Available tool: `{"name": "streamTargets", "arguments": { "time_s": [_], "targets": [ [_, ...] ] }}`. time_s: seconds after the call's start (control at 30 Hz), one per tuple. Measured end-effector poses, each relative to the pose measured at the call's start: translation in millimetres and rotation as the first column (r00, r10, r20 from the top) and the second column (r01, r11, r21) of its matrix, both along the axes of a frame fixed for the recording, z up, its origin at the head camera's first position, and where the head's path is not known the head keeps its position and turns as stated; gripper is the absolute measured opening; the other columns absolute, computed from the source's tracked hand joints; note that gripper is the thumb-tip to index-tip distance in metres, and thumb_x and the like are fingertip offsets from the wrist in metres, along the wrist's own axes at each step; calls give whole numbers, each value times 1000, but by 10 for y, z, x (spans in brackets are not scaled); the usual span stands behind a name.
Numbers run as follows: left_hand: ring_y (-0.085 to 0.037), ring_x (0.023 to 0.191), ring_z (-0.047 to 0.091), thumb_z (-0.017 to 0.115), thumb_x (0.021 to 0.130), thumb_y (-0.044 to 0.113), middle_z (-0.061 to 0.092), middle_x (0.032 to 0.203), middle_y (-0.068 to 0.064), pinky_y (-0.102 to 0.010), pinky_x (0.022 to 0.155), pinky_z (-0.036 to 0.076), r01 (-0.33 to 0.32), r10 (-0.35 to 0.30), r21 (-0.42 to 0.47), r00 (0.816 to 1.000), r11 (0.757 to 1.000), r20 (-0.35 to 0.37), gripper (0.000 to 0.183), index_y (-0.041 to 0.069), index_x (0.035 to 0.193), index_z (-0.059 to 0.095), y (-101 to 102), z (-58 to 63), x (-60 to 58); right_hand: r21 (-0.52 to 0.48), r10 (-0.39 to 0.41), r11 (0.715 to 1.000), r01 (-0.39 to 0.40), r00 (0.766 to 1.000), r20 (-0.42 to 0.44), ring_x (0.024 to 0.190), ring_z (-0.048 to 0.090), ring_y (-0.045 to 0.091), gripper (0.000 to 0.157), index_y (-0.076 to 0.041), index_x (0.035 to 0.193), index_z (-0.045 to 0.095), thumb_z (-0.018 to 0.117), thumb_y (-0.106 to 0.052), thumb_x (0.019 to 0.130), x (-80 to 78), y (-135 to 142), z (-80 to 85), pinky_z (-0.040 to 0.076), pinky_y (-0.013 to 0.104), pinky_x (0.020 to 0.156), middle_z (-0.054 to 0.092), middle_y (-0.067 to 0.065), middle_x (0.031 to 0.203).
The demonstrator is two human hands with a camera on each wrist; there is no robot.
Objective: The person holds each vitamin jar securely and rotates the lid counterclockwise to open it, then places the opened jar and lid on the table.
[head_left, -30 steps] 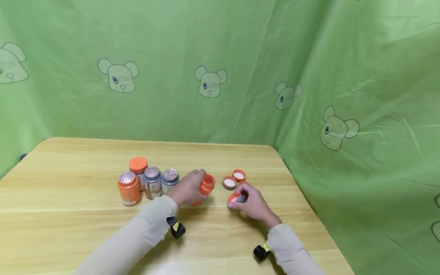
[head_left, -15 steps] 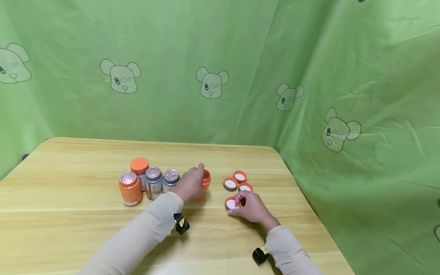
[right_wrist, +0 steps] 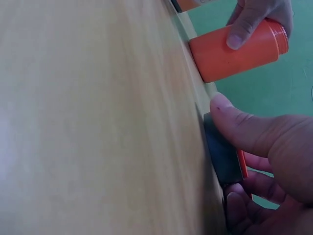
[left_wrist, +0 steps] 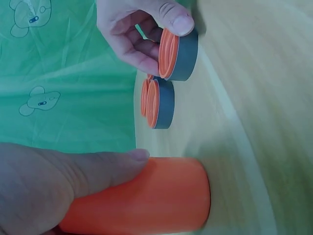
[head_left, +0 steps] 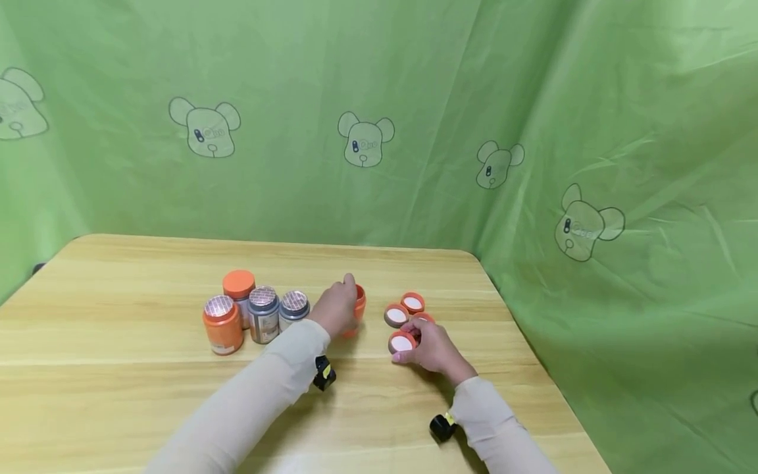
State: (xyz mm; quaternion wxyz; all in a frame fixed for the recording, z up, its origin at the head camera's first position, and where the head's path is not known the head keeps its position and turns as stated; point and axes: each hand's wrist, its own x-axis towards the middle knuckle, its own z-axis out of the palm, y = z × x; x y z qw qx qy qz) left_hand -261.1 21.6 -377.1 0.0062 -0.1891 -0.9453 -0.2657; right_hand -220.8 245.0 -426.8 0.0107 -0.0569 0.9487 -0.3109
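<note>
My left hand [head_left: 336, 308] grips an open orange jar [left_wrist: 146, 200], its thumb along the side. The jar stands upright on the table, partly covered by the hand in the head view. To its right, my right hand [head_left: 435, 349] pinches a lid [head_left: 402, 341] between thumb and fingers. This lid has a grey outer side, an orange rim and a white liner facing up. It lies at the tabletop; whether it fully touches is unclear. Just behind it are more upturned lids, one grey-sided [head_left: 396, 315], one at the back [head_left: 412, 302] and one partly hidden [head_left: 424, 318].
Left of the left hand stand several jars: an orange one with foil seal [head_left: 223, 326], two grey foil-sealed ones [head_left: 264, 316] [head_left: 293, 309], and one with an orange lid [head_left: 239, 284]. A green curtain [head_left: 284, 197] hangs behind the wooden table [head_left: 118, 395].
The left hand has brought the tilted orange jar upright and a little farther back. The right hand has laid its tilted lid flat, then slid it slightly back towards the other lids.
</note>
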Motion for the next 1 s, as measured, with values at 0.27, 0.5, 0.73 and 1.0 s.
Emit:
{"name": "streamTargets", "arguments": {
  "time_s": [0.27,0.5,0.73,1.0],
  "targets": [
    [-30,80,61,82,68,3,59,95,-19,-37,72,53,-16,15,7,999,1000,46,60,-1,111,40,85,-1,-108,25,-69,997,69,997,26,85,56,19,53,-8,103,64,93,-25,62,-35,-17,15,48,37,81,61,1,92],
    [-34,82,63,82,67,2,59,95,-22,-40,74,54,-39,39,-22,999,999,6,58,-3,108,41,63,40,-169,20,-70,997,70,997,11,87,56,20,49,-8,101,64,92,-24,64,-36,-49,47,48,37,84,62,1,94],
    [-35,86,63,82,69,5,59,100,-24,-41,75,54,-58,60,-43,998,997,27,62,-4,113,40,30,54,-237,16,-91,996,90,996,20,91,56,21,48,-9,100,63,92,-24,64,-30,-38,33,46,39,89,63,2,99],
    [-34,89,62,75,79,14,60,99,-21,-41,70,55,-158,170,-211,985,964,38,48,-2,113,45,-19,173,-257,7,-81,997,81,997,1,92,57,21,48,-7,98,62,92,-24,65,-13,-26,18,47,40,88,63,4,98]
  ]
}}
